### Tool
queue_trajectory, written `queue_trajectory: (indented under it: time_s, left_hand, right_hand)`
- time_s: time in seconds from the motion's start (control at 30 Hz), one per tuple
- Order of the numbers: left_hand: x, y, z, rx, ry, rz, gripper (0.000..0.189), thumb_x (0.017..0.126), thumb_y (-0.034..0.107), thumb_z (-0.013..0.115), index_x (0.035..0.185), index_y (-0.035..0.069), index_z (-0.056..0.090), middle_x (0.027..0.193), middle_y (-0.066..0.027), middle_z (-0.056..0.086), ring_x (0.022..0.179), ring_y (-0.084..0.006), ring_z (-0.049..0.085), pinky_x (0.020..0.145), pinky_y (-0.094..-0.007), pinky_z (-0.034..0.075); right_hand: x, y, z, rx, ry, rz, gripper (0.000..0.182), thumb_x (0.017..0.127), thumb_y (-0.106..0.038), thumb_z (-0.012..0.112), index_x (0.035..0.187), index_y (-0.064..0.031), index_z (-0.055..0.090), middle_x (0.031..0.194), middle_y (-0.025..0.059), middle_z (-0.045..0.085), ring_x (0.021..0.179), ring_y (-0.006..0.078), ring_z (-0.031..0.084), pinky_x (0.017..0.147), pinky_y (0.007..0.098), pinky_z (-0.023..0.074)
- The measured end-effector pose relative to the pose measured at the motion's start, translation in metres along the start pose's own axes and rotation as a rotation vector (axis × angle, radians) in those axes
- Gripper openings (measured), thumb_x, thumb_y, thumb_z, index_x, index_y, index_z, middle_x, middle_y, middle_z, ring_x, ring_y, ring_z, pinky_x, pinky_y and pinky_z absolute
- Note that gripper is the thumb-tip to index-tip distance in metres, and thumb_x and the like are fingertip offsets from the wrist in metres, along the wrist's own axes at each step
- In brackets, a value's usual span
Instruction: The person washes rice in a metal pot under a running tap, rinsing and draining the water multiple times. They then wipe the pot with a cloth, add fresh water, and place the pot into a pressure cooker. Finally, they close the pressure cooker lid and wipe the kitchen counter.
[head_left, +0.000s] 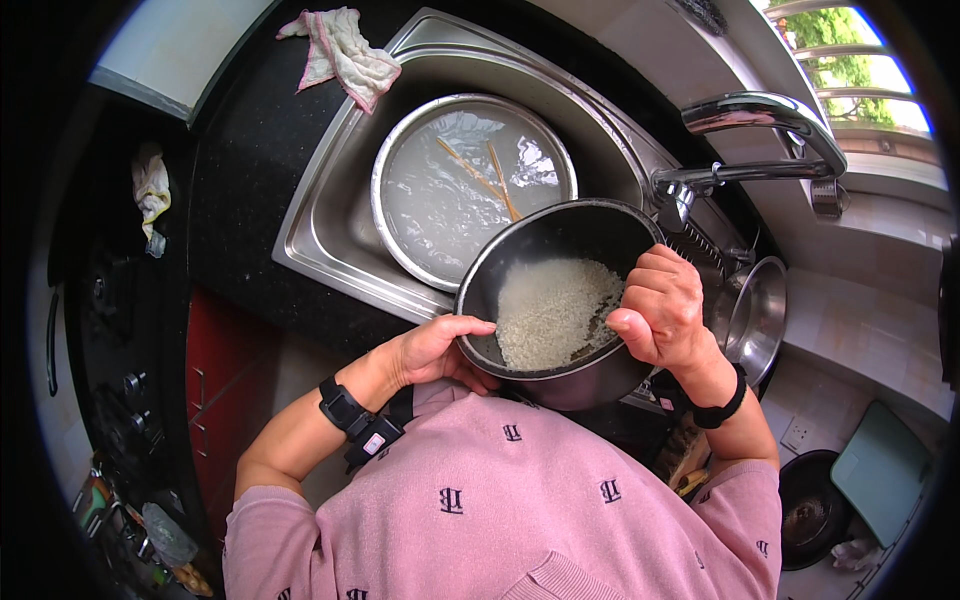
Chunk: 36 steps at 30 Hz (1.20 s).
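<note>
Between my two hands is a dark inner pot with wet white rice in it. My left hand grips the near left rim, thumb inside and fingers underneath. On the right rim, my right hand is closed with its thumb toward me. The pot tilts and overlaps the near edge of the sink. Behind it, a round metal basin sits in the stainless steel sink, filled with cloudy water. Two wooden chopsticks lie crossed in that water, their near ends partly hidden by the pot.
A chrome faucet rises at the sink's right. A pink-edged cloth hangs over the far left corner. Metal bowls stand at right, with a dark pan and a green board lower down. A gas stove is at left.
</note>
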<state>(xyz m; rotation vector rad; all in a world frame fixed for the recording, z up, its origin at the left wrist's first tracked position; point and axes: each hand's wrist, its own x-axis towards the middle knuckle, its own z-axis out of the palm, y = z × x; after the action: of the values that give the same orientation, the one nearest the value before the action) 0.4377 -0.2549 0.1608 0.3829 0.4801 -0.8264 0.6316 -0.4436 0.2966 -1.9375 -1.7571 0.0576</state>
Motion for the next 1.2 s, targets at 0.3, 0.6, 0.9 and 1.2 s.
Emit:
queue_trajectory:
  time_s: [0.3, 0.6, 0.9, 1.2]
  left_hand:
    - [0.0013, -0.001, -0.0031, -0.008, -0.006, -0.014, 0.04, 0.093, 0.03, 0.052, 0.113, -0.002, 0.063, 0.096, -0.0177, 0.07, 0.077, -0.0283, 0.069, 0.072, -0.04, 0.059]
    - [0.0004, 0.0, -0.0027, 0.004, -0.008, -0.021, 0.041, 0.091, 0.031, 0.053, 0.113, -0.002, 0.063, 0.097, -0.0174, 0.069, 0.077, -0.029, 0.069, 0.073, -0.0409, 0.059]
    - [-0.0003, 0.0006, -0.0018, -0.005, -0.019, -0.028, 0.04, 0.091, 0.031, 0.055, 0.112, -0.002, 0.063, 0.098, -0.0167, 0.069, 0.076, -0.0296, 0.069, 0.073, -0.0407, 0.059]
    - [0.0002, 0.0008, -0.0009, 0.002, -0.031, -0.047, 0.042, 0.091, 0.033, 0.055, 0.113, -0.002, 0.062, 0.099, -0.0165, 0.069, 0.077, -0.0286, 0.069, 0.072, -0.0388, 0.059]
  right_hand:
    - [0.0024, 0.0002, -0.0011, -0.007, -0.027, 0.004, 0.049, 0.078, -0.033, 0.073, 0.048, -0.0091, 0.043, 0.049, 0.004, 0.036, 0.046, 0.0224, 0.037, 0.049, 0.0338, 0.031]
    - [0.0065, 0.0004, -0.0019, -0.003, -0.026, 0.008, 0.048, 0.077, -0.031, 0.074, 0.048, -0.0095, 0.042, 0.049, 0.0039, 0.038, 0.046, 0.0227, 0.039, 0.049, 0.0343, 0.0316]
    - [0.0091, -0.0004, -0.0031, 0.012, -0.038, 0.036, 0.046, 0.078, -0.03, 0.074, 0.049, -0.0093, 0.044, 0.049, 0.0036, 0.039, 0.047, 0.023, 0.04, 0.05, 0.0347, 0.0321]
    - [0.0097, -0.0018, -0.0042, 0.009, -0.056, 0.068, 0.047, 0.08, -0.031, 0.073, 0.049, -0.009, 0.044, 0.049, 0.0046, 0.039, 0.047, 0.0238, 0.04, 0.05, 0.0352, 0.0326]
